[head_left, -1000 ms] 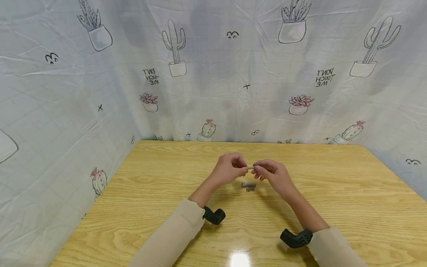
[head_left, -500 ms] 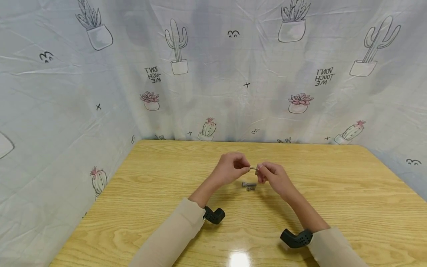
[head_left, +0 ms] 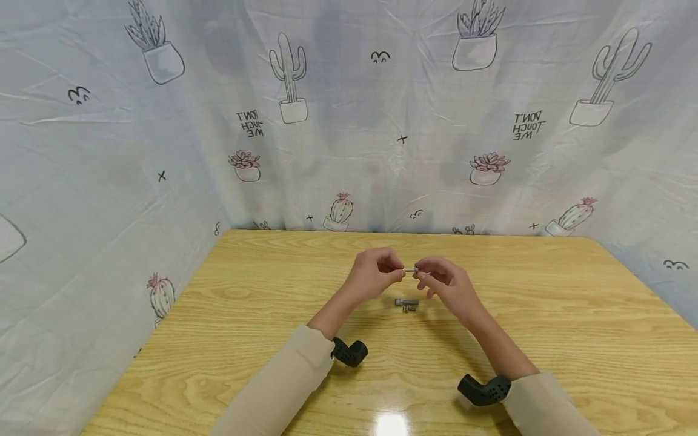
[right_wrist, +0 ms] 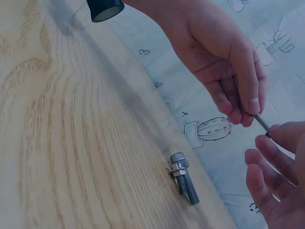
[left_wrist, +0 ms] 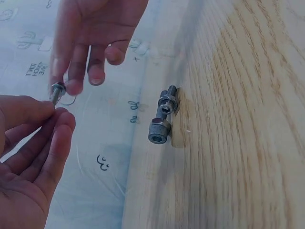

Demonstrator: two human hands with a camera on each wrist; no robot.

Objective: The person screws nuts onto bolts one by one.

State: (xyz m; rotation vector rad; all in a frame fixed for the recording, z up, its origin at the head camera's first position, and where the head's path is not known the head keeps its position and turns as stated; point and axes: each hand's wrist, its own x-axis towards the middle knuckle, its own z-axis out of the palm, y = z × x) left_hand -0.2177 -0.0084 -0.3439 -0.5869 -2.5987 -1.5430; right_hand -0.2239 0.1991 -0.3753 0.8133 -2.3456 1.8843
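My left hand [head_left: 372,276] pinches one end of a thin metal screw [head_left: 410,270] between thumb and fingertips, held level above the table. At the screw's other end sits a small nut [left_wrist: 58,87]. The thumb and index finger of my right hand [head_left: 451,287] close on that nut, while its other fingers spread away loosely. Below the hands, a large socket-head bolt [left_wrist: 158,131] lies on the wood. Right beside it is a smaller bolt [left_wrist: 167,107], and a nut is visible on the pair in the right wrist view.
The wood-grain table [head_left: 272,303] reaches back to a pale curtain [head_left: 349,121] printed with cactus drawings. Black wrist mounts [head_left: 350,352] sit at both cuffs. A bright light reflection shows near the table's front.
My right fingers curled inward round the nut end half a second ago and now stretch out again. The screw shifted slightly right, then back left. The bolts on the table stayed put.
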